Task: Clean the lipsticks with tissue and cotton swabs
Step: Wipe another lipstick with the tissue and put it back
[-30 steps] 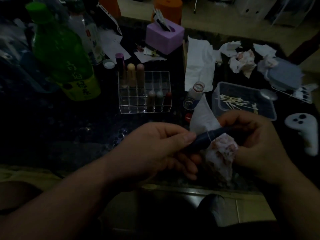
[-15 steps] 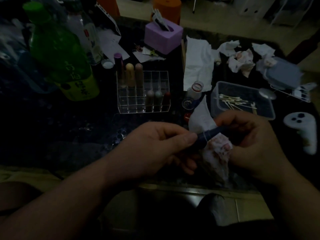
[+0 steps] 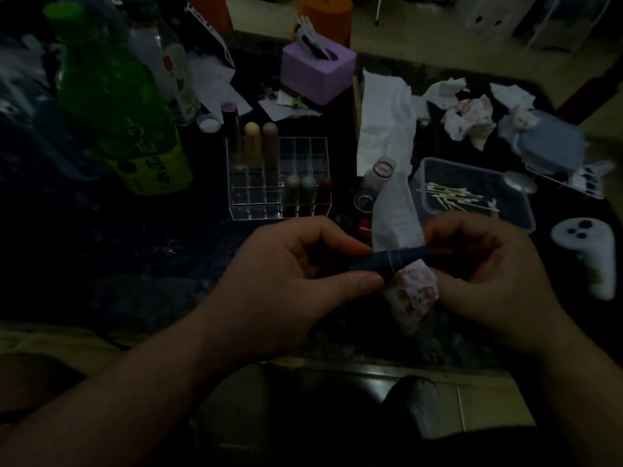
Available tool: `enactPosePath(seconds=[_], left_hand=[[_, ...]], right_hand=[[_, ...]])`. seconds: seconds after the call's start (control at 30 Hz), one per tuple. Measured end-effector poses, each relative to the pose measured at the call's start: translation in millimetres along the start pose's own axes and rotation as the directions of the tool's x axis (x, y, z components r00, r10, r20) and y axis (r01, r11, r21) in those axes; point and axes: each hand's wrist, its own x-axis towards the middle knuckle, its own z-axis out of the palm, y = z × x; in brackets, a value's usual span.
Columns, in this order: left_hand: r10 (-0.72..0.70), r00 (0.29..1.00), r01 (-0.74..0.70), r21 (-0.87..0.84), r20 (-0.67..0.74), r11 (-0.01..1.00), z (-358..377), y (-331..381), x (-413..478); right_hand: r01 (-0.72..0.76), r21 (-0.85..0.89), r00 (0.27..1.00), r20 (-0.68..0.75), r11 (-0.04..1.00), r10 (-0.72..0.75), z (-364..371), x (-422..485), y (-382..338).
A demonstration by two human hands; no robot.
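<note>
A dark blue lipstick tube [image 3: 392, 260] lies level between my hands above the table's front edge. My left hand [image 3: 296, 278] pinches its left end between thumb and fingers. My right hand [image 3: 488, 271] curls round the tube's right end and holds a red-stained tissue [image 3: 413, 291] against it; that end is hidden. A clear acrylic organiser [image 3: 269, 203] behind holds several lipsticks. Cotton swabs [image 3: 448, 197] lie in a clear plastic box [image 3: 526, 224] at the right.
A green bottle [image 3: 111, 96] and a clear bottle [image 3: 168, 59] stand far left. A purple tissue box [image 3: 317, 72], flat tissues [image 3: 384, 129] and crumpled stained tissues [image 3: 468, 119] lie at the back. A small jar [image 3: 377, 176] and a white controller [image 3: 590, 254] are nearby.
Both hands with the tube and tissue have stayed almost in place; the tube now lies a little more level. Nothing was let go.
</note>
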Motion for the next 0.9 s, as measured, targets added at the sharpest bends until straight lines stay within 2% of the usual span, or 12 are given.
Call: enactPosePath(seconds=[0.2,0.3,0.37,0.43,0.5,0.57,0.63,0.7,0.77,0.8,0.83,0.9], left_hand=[[-0.064,0.997,0.064,0.011,0.031,0.998,-3.6,1.7,-0.1],[-0.238,0.948,0.277,-0.177,0.212,0.945,-9.6,-0.2,2.6],[-0.278,0.911,0.356,-0.243,0.304,0.902,-10.1,1.8,3.8],[-0.242,0.943,0.280,-0.152,0.229,0.948,-8.0,0.0,3.5],[-0.098,0.993,0.097,0.010,0.072,0.995,-3.4,-2.5,0.4],[0.164,0.986,-0.159,0.243,0.000,0.957,1.5,-10.1,-3.4],[0.277,0.961,-0.258,0.343,-0.007,0.903,3.0,-13.1,-6.2],[0.041,0.999,-0.044,0.121,0.028,0.992,-1.0,-5.5,-3.4],[-0.247,0.945,0.277,-0.121,0.215,0.953,-7.3,0.4,2.5],[-0.306,0.912,0.352,-0.140,0.272,0.925,-10.0,-0.2,4.4],[-0.313,0.909,0.357,-0.123,0.276,0.926,-11.2,-1.6,5.8],[-0.219,0.957,0.234,-0.060,0.192,0.970,-10.8,-4.0,5.2]], right_hand=[[0.001,-0.019,1.000,0.028,1.000,0.000,-1.8,0.4,2.1],[0.010,-0.012,0.999,0.051,1.000,-0.009,-2.7,0.6,2.6],[0.019,0.002,0.998,0.057,1.000,-0.019,-2.2,-0.2,3.0],[0.026,-0.001,0.998,0.055,1.000,-0.026,-1.0,-0.9,3.4],[0.020,0.008,0.999,0.035,1.000,-0.021,-1.1,-0.4,4.1],[0.024,0.025,0.999,0.031,0.999,-0.024,-1.1,0.1,4.0],[0.030,0.032,0.999,0.027,0.999,-0.031,-1.3,0.1,4.1],[0.029,0.016,0.999,0.023,0.999,-0.030,-0.4,-0.3,4.3],[0.020,0.020,1.000,0.022,1.000,-0.020,-0.6,-1.5,5.9],[0.016,0.017,0.999,0.029,1.000,-0.016,-0.4,-2.0,6.0],[0.010,0.006,0.999,0.034,1.000,-0.011,-0.1,-2.0,5.5],[-0.003,-0.001,1.000,0.022,1.000,0.003,0.3,-2.0,4.7]])
